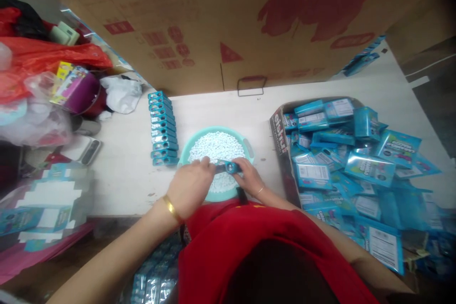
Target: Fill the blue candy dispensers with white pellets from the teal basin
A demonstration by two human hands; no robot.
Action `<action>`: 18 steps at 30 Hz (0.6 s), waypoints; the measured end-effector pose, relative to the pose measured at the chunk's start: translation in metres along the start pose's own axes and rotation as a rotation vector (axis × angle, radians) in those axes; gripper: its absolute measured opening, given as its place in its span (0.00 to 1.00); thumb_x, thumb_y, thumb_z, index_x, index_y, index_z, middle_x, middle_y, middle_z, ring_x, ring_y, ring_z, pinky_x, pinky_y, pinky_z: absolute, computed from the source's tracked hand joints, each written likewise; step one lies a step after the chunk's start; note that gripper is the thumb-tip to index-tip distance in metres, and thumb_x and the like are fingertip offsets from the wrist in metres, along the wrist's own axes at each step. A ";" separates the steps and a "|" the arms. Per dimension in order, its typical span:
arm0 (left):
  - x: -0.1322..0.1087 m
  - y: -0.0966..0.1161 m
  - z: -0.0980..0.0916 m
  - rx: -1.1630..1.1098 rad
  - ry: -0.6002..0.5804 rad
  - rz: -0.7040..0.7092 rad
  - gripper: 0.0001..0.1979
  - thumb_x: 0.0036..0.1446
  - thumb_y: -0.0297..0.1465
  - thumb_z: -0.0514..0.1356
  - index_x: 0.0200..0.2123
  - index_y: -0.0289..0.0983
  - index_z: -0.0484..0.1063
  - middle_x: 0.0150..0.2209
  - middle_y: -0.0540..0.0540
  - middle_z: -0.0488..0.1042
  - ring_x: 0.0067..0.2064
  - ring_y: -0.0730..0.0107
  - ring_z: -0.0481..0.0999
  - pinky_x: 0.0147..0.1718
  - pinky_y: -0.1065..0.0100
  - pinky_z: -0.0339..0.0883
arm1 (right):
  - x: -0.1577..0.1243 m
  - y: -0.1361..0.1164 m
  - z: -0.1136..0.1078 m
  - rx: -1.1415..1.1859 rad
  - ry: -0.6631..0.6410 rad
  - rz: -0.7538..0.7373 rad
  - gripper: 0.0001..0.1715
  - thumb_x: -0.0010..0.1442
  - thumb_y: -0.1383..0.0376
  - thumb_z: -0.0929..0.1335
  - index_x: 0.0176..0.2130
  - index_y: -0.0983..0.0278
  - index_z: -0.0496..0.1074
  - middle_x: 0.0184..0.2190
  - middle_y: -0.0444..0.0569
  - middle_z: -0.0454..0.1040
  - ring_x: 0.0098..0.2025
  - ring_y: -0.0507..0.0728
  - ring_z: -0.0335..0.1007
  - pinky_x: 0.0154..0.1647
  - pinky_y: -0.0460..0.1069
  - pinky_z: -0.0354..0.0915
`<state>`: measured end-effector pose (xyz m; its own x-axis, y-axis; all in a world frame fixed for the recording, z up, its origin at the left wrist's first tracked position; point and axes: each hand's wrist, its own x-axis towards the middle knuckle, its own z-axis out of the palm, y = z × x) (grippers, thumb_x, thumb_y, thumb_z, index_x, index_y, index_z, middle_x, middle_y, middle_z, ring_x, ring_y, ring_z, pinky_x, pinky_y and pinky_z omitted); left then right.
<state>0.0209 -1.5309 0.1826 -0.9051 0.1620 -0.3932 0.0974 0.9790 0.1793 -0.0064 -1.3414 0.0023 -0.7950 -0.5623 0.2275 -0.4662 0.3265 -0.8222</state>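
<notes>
A teal basin (245,143) filled with small white pellets sits at the table's near edge. Over its front rim my left hand (190,185) and my right hand (249,176) hold a small flat blue case (226,166) between them, fingers curled onto each end. A gold bangle circles my left wrist. To the left of the basin, a neat row of several identical blue cases (162,128) stands on edge.
A cardboard tray (279,134) heaped with blue packets fills the right side. A large brown carton (228,19) walls off the back. Red and clear plastic bags, a purple tub (85,92) and flat printed box blanks (39,209) crowd the left.
</notes>
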 end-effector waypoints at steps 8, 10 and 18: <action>0.010 -0.047 0.061 -0.583 0.323 -0.028 0.06 0.59 0.33 0.54 0.34 0.37 0.67 0.29 0.50 0.66 0.30 0.72 0.65 0.32 0.69 0.62 | 0.002 -0.017 -0.003 0.234 -0.020 0.060 0.19 0.57 0.63 0.68 0.48 0.61 0.63 0.42 0.51 0.70 0.44 0.58 0.68 0.47 0.54 0.67; 0.010 -0.043 0.084 -0.621 0.364 -0.087 0.06 0.58 0.31 0.54 0.29 0.37 0.65 0.26 0.50 0.65 0.30 0.72 0.64 0.31 0.69 0.61 | 0.002 -0.022 0.001 0.253 -0.065 0.023 0.18 0.57 0.64 0.67 0.48 0.62 0.64 0.41 0.51 0.71 0.44 0.58 0.68 0.46 0.54 0.67; 0.000 -0.013 0.104 -0.612 0.445 -0.001 0.04 0.60 0.29 0.51 0.36 0.38 0.66 0.32 0.47 0.70 0.34 0.68 0.70 0.36 0.67 0.64 | 0.001 -0.025 0.019 0.190 -0.150 -0.027 0.20 0.57 0.61 0.68 0.49 0.63 0.65 0.43 0.54 0.72 0.45 0.59 0.69 0.48 0.55 0.67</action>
<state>0.0627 -1.5311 0.0861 -0.9994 -0.0317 -0.0157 -0.0336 0.7142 0.6991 0.0122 -1.3644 0.0127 -0.7099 -0.6802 0.1826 -0.3938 0.1685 -0.9036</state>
